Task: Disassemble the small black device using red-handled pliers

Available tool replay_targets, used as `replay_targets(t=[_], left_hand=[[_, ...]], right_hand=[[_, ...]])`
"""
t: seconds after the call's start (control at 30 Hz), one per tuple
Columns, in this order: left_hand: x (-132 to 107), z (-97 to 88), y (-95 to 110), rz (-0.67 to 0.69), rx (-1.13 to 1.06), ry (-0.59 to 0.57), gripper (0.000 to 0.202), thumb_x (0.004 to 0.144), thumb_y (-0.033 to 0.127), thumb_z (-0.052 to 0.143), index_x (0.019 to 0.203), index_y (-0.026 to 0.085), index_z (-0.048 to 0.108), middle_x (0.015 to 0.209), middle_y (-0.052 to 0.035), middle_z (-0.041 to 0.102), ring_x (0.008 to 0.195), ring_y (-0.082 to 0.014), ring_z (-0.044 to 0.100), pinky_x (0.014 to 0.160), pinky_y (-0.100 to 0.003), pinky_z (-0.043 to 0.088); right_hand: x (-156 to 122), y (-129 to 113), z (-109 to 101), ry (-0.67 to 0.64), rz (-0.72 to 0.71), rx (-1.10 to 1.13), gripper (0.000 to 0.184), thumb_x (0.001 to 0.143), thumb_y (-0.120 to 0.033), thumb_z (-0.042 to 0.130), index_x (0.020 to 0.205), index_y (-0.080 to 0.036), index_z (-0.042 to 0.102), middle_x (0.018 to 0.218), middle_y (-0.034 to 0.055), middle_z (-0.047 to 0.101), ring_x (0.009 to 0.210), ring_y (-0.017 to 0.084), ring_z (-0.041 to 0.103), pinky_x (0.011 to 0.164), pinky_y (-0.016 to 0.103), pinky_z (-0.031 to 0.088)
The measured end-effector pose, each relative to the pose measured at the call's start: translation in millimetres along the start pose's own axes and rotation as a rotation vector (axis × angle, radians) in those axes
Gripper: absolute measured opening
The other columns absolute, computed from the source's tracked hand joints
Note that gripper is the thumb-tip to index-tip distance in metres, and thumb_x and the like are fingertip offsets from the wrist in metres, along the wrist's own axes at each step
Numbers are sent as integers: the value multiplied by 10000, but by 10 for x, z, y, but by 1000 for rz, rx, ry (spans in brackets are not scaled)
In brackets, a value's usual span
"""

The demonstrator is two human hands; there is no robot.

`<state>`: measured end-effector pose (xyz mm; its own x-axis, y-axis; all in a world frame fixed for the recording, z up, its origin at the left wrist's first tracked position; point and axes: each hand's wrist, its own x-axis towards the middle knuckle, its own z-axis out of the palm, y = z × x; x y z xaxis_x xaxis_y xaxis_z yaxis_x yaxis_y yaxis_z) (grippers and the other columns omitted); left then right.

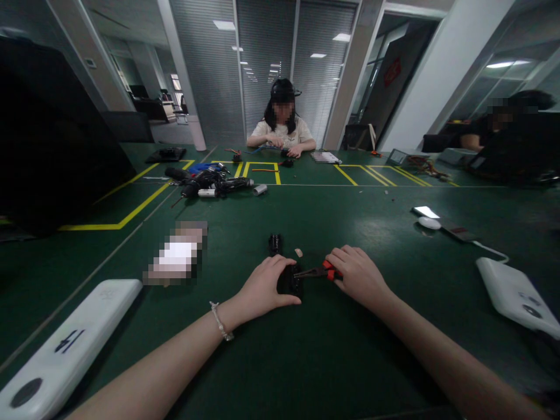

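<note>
My left hand (pixel 266 284) curls around a small black part (pixel 296 283) on the green table, thumb below and fingers above, holding it from the left. Pliers (pixel 312 272) with red handles are in my right hand (pixel 355 269), whose fingers wrap around the grips. The jaws point left and reach the black part; whether they clamp it is too small to tell. Just beyond my left fingers lies another black ribbed piece (pixel 275 244). A small pale scrap (pixel 298 252) rests beside it.
White devices lie at left (pixel 100 309) and right (pixel 516 291). A blurred-out bright object (pixel 177 254) is at left. Farther back sits a pile of black tools and cables (pixel 210 181). Across the table (pixel 394 350), a person (pixel 282 128) works with small parts. A cable (pixel 492 251) runs at right.
</note>
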<state>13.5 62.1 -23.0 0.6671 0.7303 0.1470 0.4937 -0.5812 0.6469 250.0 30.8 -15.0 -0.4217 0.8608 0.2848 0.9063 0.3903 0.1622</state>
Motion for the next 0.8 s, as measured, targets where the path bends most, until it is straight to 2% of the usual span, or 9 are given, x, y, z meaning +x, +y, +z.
replay_targets(t=[0.4,0.67,0.8], left_hand=[[-2,-2,9,7,16,7,639,592,442,697,1146,244,446,1090,-49,498,991,-256,469,838,-400,397],[-1,-18,31,-21,-5,-8,638,592,435,696,1148,245,448,1102,-48,495,1000,-261,469,840,-411,394],[-6,-15,39,-36,0,-5,638,586,442,696,1144,248,454,1100,-51,498,1006,-270,468,842,-421,391]], right_hand=[[6,3,-50,31,-43,-62,283,616,-166,583,897,-184,561,890,56,574,812,205,455,710,327,329],[13,-28,-36,-21,23,13,279,616,-146,576,892,-181,561,887,49,575,803,194,464,699,320,345],[15,-29,-28,-16,13,22,263,627,-146,562,886,-190,558,895,53,575,802,197,468,697,324,349]])
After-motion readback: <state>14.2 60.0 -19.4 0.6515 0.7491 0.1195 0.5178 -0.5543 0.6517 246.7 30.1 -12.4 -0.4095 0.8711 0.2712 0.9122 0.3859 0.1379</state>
